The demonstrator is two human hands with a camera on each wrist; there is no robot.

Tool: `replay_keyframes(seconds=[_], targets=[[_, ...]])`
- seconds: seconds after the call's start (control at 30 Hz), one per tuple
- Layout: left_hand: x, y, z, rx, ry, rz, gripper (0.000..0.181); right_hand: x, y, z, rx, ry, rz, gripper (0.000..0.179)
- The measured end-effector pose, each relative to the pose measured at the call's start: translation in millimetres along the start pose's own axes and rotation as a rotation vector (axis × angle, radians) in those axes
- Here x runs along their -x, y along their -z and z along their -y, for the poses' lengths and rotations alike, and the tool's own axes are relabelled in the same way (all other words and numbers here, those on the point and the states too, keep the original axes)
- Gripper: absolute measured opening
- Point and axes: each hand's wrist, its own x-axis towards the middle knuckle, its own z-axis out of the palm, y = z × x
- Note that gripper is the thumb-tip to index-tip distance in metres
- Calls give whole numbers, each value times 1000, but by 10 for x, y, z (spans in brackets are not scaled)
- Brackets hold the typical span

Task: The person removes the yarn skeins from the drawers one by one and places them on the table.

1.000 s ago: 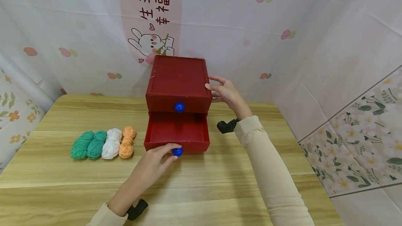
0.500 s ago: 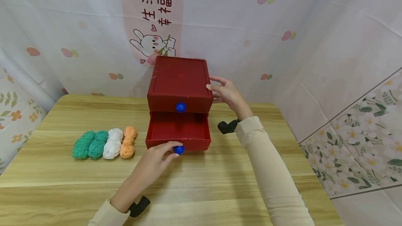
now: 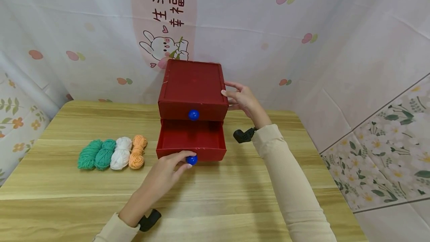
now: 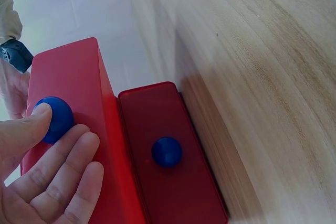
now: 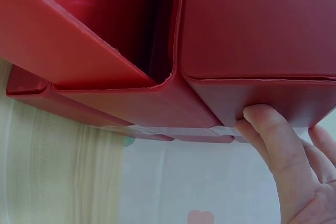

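A red drawer cabinet (image 3: 195, 81) stands against the back curtain. Its middle drawer (image 3: 189, 139) is pulled out, and no contents show inside it. My left hand (image 3: 164, 171) pinches the blue ball knob (image 3: 192, 160) of that drawer between thumb and fingertips. In the left wrist view the other fingers lie beside the same knob (image 4: 58, 119). My right hand (image 3: 245, 102) presses the cabinet's right side near the top, fingers spread. The top drawer's blue knob (image 3: 193, 115) is untouched. Below the pulled-out drawer, a closed bottom drawer with a blue knob (image 4: 167, 152) appears in the left wrist view.
On the table's left side, two green yarn skeins (image 3: 97, 154), one white skein (image 3: 121, 153) and one orange skein (image 3: 137, 152) lie in a row. Everything rests on a wooden table (image 3: 215, 204). A printed white curtain (image 3: 252, 55) hangs behind the cabinet.
The middle drawer has slid slightly inward, with my left hand still on its knob. My right hand keeps its place on the cabinet's side, and the head view has shifted a little.
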Motion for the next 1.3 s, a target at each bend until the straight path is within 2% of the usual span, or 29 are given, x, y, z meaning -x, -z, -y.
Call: replay_keyframes(seconds=[0.33,0.57,0.9,1.3], targets=[[-64,12,43,-5,-39,-38,31,-4,-2,-3,16,-4,-4,53],[-156,-12,106,-19,-25,-45,32,-14,-7,-4,14,-8,-5,53],[-319,-2,154,5,4,-10,30,-10,2,-2,19,-2,0,53],[-487,-20,248,42,18,-31,30,-10,0,7,1,-13,-3,52]])
